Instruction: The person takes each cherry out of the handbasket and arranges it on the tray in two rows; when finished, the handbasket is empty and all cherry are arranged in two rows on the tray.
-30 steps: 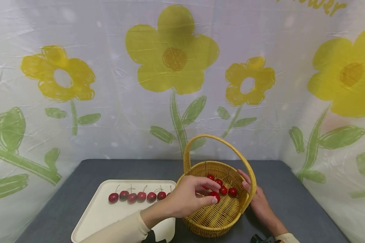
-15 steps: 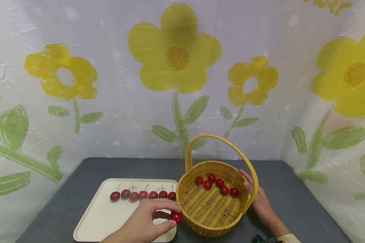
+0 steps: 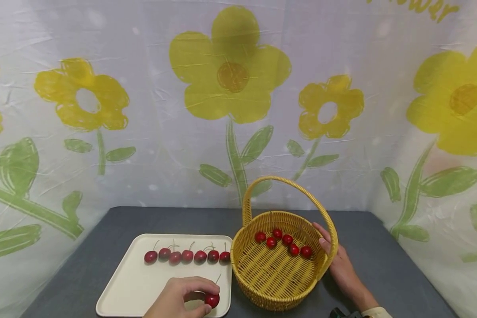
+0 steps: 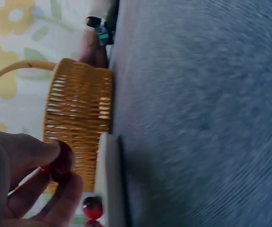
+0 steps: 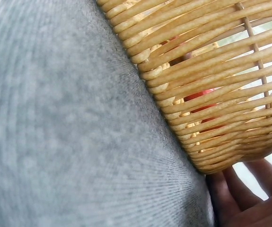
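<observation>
In the head view, the left hand pinches a dark red cherry between thumb and fingertips over the right front part of the cream tray; its stem points up. The left wrist view also has this cherry in the left hand's fingers. Whether it touches the tray cannot be told. Several stemmed cherries lie in a row along the tray's back, one of them at the left end. The right hand rests with extended fingers against the right outer side of the wicker basket, partly hidden behind its handle.
Inside the basket, several red cherries lie toward the back and right, among them one nearest the right hand. The basket stands against the tray's right edge, its tall handle arching upward. A flower-patterned cloth hangs behind the dark grey table.
From over the basket, the left hand has moved left and toward the front with its cherry, and it is now over the tray. The right hand has stayed at the basket's side.
</observation>
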The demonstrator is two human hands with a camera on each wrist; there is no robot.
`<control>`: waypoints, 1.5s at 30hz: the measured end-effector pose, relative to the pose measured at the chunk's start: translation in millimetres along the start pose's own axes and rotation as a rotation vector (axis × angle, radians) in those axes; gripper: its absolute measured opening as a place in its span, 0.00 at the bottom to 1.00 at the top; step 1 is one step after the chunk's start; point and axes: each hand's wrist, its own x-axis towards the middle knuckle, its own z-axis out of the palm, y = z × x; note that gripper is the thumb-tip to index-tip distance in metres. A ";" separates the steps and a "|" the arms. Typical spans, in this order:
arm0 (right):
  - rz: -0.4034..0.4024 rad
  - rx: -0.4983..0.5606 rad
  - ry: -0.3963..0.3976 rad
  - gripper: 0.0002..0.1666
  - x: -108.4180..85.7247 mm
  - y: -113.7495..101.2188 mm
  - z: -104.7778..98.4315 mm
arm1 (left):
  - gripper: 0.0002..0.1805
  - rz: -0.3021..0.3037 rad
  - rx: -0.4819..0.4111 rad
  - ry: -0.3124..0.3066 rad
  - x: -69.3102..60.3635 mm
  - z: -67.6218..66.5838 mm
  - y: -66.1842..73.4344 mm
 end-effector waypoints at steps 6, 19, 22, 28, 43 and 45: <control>-0.007 0.020 -0.003 0.33 0.0 0.0 1.3 | 0.14 -0.039 0.043 -0.046 9.2 9.4 -16.7; -0.023 0.033 -0.014 0.33 3.8 -1.2 1.1 | 0.14 -0.006 0.144 -0.061 18.5 15.5 -25.7; -0.030 0.035 -0.019 0.33 3.6 -0.4 1.2 | 0.15 -0.001 0.135 -0.055 17.8 16.1 -27.2; -0.033 -0.005 -0.004 0.33 3.3 0.6 1.4 | 0.14 -0.016 0.091 -0.035 17.2 18.4 -22.6; -0.004 -0.001 0.013 0.33 1.2 1.1 1.7 | 0.14 -0.021 0.091 -0.033 17.9 19.5 -23.2; -0.007 0.006 0.011 0.33 0.7 1.8 1.4 | 0.15 -0.022 0.099 -0.032 18.1 19.5 -23.3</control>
